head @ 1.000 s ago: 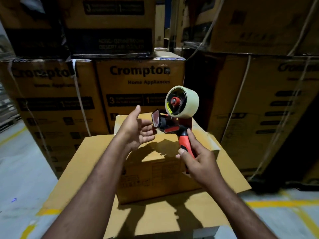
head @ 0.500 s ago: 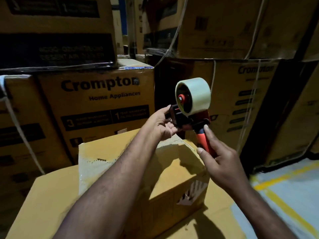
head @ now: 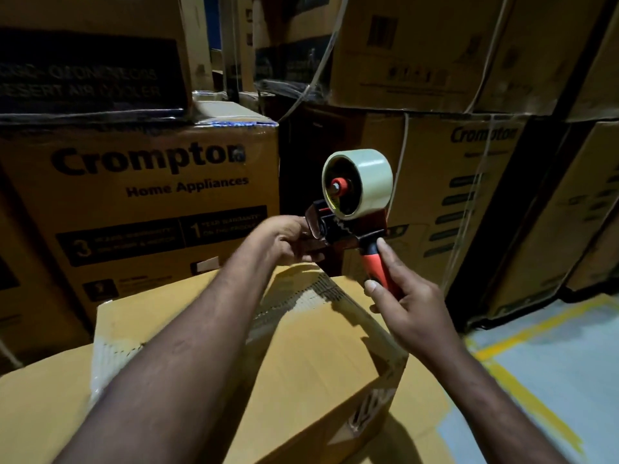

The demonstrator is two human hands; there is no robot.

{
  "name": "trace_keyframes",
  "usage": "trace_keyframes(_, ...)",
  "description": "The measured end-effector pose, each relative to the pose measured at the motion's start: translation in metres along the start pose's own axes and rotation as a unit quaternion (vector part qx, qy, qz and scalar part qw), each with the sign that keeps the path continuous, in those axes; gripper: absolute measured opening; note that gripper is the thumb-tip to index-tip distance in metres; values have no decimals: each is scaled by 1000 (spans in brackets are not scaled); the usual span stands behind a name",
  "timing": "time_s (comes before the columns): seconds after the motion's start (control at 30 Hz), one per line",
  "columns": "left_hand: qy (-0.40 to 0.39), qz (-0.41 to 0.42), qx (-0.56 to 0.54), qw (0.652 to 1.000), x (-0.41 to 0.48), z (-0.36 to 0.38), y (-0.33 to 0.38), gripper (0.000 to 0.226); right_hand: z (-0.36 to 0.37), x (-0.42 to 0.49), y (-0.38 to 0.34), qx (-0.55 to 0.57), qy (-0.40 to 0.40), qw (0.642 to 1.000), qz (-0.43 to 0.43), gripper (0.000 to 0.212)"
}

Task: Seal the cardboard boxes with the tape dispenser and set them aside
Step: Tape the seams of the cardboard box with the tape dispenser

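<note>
A tape dispenser [head: 351,212] with a red handle and a pale tape roll is held up above a brown cardboard box [head: 311,356]. My right hand [head: 405,309] grips the red handle from below. My left hand [head: 284,239] reaches to the dispenser's front end, its fingers curled at the tape edge by the blade; the fingertips are partly hidden. The box stands on a larger flat cardboard sheet [head: 40,406], and clear tape shows along the box's top and left corner.
Tall stacks of printed Crompton cartons [head: 144,202] wall in the back and right [head: 469,182], bound with white straps. Grey floor with yellow lines [head: 522,383] lies at the lower right.
My left hand went from open beside the dispenser to gripping its front end. My view swung left and closer to the box; the dispenser stayed raised in my right hand.
</note>
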State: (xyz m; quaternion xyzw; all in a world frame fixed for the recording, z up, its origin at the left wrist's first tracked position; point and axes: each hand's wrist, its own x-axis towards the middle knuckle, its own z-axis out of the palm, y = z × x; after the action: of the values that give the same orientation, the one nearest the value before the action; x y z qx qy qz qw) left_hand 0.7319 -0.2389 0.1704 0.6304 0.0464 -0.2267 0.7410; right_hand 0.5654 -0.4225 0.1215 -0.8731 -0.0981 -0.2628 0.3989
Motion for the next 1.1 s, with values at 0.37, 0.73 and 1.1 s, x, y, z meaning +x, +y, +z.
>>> trace_keyframes(0.37, 188, 157, 345, 906, 52, -15, 22, 6, 12, 25, 13, -40, -89, 990, 99, 70)
trace_keyframes(0.73, 208, 137, 320, 914, 109, -33, -4, 12, 38, 41, 23, -71, -109, 982, 141, 69)
trace_keyframes(1.1, 203, 96, 366, 903, 140, -54, -7, 7, 45, 53, 26, -73, -126, 977, 155, 68)
